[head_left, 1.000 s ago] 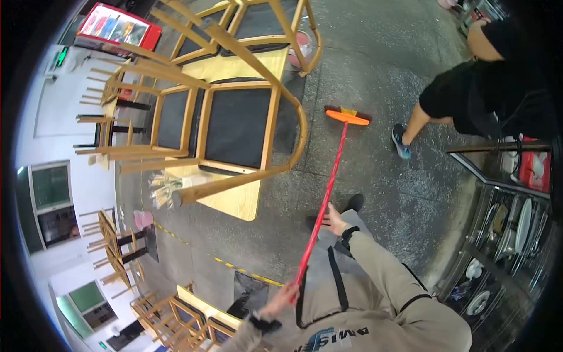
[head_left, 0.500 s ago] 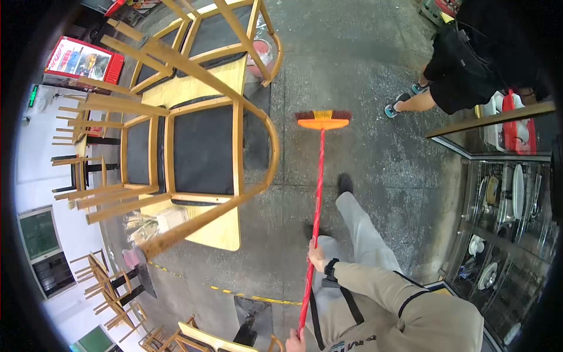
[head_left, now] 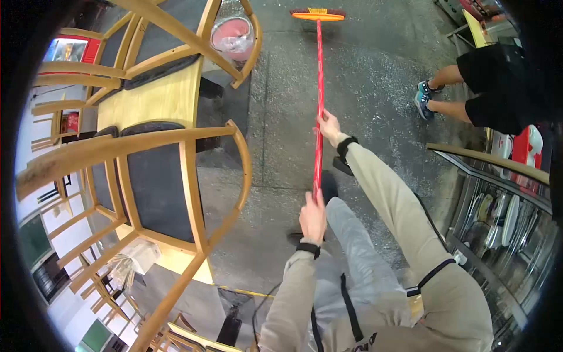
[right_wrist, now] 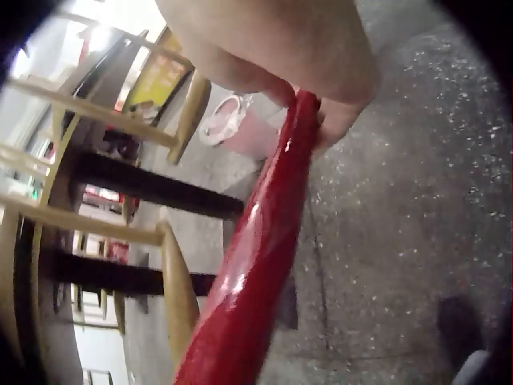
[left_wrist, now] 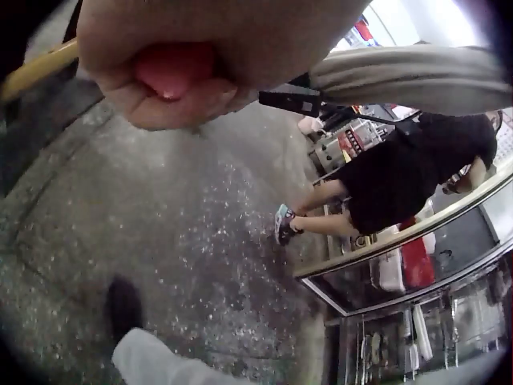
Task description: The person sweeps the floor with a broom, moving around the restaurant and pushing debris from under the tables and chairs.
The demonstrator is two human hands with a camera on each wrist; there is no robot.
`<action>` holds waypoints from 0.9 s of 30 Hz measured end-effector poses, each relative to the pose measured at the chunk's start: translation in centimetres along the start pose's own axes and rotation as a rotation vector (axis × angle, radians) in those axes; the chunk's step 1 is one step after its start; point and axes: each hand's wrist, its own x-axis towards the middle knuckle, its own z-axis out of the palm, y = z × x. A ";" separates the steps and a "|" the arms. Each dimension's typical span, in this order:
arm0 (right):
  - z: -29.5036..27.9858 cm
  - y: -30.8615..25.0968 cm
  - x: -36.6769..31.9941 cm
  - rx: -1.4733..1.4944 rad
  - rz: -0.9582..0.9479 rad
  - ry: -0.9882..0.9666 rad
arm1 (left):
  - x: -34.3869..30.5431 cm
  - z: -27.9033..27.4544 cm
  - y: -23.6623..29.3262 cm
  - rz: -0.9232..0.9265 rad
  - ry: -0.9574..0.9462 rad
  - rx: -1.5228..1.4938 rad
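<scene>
A broom with a red handle [head_left: 319, 64] stretches forward over the floor in the head view. Its orange head [head_left: 319, 17] with dark and yellow bristles is at the far end, low over the floor. My left hand [head_left: 312, 218] grips the top end of the handle; the pinkish-red tip [left_wrist: 175, 69] pokes out of the fist in the left wrist view. Further down the handle, my right hand [head_left: 329, 127] holds it with curled fingers. The right wrist view shows the red shaft [right_wrist: 258, 233] running into the right hand's grip.
Upturned wooden chairs [head_left: 153, 190] rest on a table [head_left: 155, 97] at the left. Beside them stands a pink bucket [head_left: 231, 36] with a plastic liner. A person in black [head_left: 495, 88] stands at right, near a glass-sided cabinet [head_left: 489, 217] of dishes. Small pale specks dot the grey floor [head_left: 375, 76].
The broom head has moved farther forward, and both hands have moved forward with the handle. The chairs and table appear closer. The right hand has stayed on the shaft.
</scene>
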 end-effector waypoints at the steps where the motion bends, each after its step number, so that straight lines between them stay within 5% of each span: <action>1: 0.0 0.0 0.6 -0.005 0.005 -0.004 | 0.9 -0.1 1.5 -0.014 -0.010 0.001; 3: 0.8 -0.4 1.6 0.040 0.145 0.015 | 1.7 -0.6 2.2 -0.047 0.000 0.021; 6: 5.2 5.2 -3.1 0.111 -0.036 -0.041 | -0.9 -3.7 -4.5 -0.178 -0.019 0.087; 8: 7.3 8.8 -7.6 -0.063 -0.032 -0.015 | -3.9 -5.5 -8.3 -0.226 -0.078 0.054; 10: 8.7 11.7 -13.9 -0.201 -0.248 0.076 | -9.0 -6.1 -12.7 -0.232 -0.065 0.111; 11: 8.1 9.7 -18.3 -0.342 -0.095 0.009 | -12.0 -5.4 -16.1 -0.275 -0.115 0.164; 12: 8.1 12.1 -21.3 -0.345 -0.187 0.025 | -15.7 -4.8 -18.8 -0.343 -0.213 0.121; 13: 7.1 11.3 -25.1 -0.426 -0.013 -0.071 | -20.5 -3.2 -23.3 -0.226 -0.223 0.181; 15: 5.2 14.8 -31.6 -0.315 0.118 -0.285 | -29.4 -3.5 -23.8 -0.441 -0.329 0.073; 17: 3.5 17.6 -37.1 -0.247 0.432 -0.607 | -41.3 -1.9 -31.3 -0.224 -0.507 0.087; 19: 2.6 17.6 -40.6 -0.022 1.117 -0.737 | -45.8 -3.7 -25.0 -0.632 -0.422 0.114; 22: 4.0 16.1 -44.0 -0.089 1.304 -0.642 | -48.4 -5.8 -20.2 -0.835 -0.330 0.140; 27: 1.9 12.2 -42.0 -0.118 1.033 -0.489 | -44.8 -5.4 -19.4 -0.769 -0.214 0.087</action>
